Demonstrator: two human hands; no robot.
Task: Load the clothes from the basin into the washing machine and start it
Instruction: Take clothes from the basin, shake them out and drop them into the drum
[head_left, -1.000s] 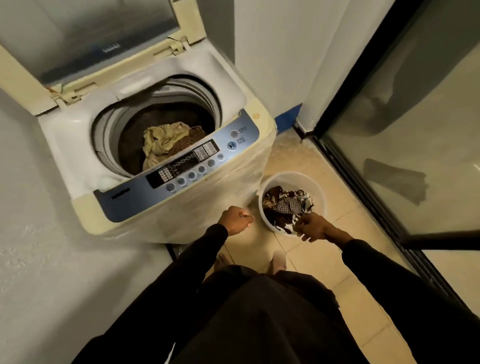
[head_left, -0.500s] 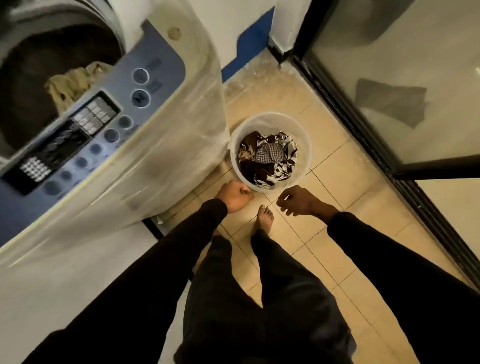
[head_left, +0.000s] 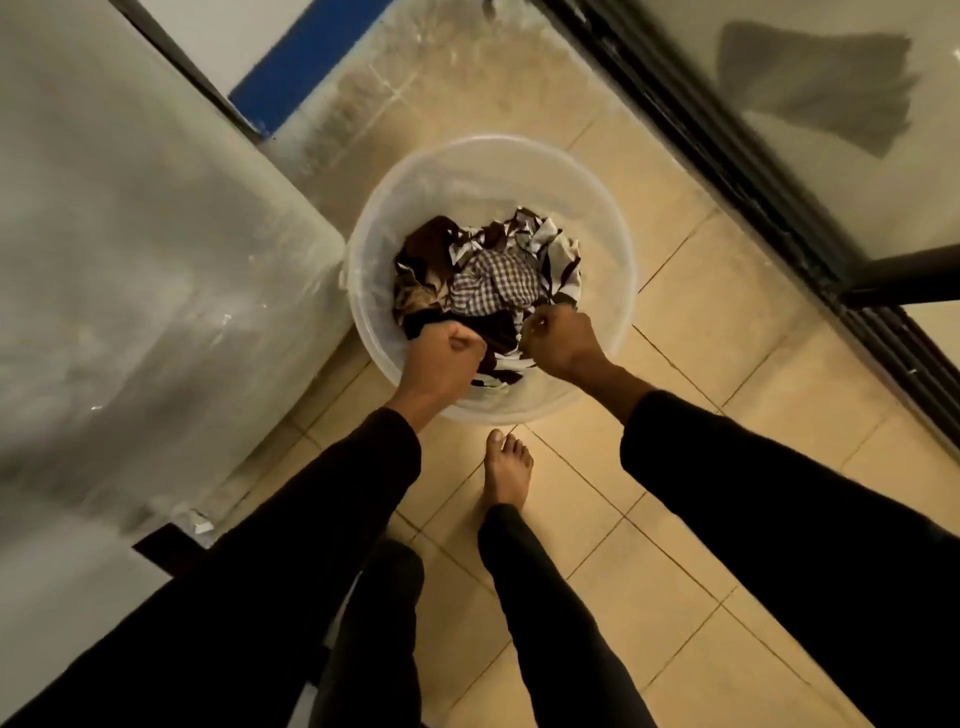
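From the head camera, looking almost straight down: a round translucent white basin (head_left: 597, 218) stands on the beige tiled floor (head_left: 701, 519), right beside the plastic-wrapped front corner of the washing machine (head_left: 156, 260), which fills the left of the frame. Inside the basin lies a heap of clothes (head_left: 467, 280) (a small-check piece on top, dark brown fabric to the left, a black-and-white patterned one toward the right and near edge).

Both hands reach into the near side of the basin. The left hand (head_left: 447, 358) is curled into a fist at the near-left edge of the heap, its fingers closed against dark cloth; it appears to grip that fabric, though the fingertips are hidden under the knuckles. The right hand (head_left: 561, 338) is likewise curled, fingers bunched at the near-right edge of the heap where the patterned cloth lies; whether it actually pinches cloth cannot be told from this angle.

Both arms wear black sleeves. One bare foot (head_left: 506, 467) stands on the tiles just short of the basin, between the two arms. A dark-framed glass door (head_left: 779, 182) runs along the right, and a blue strip (head_left: 306, 62) shows on the wall base at the top
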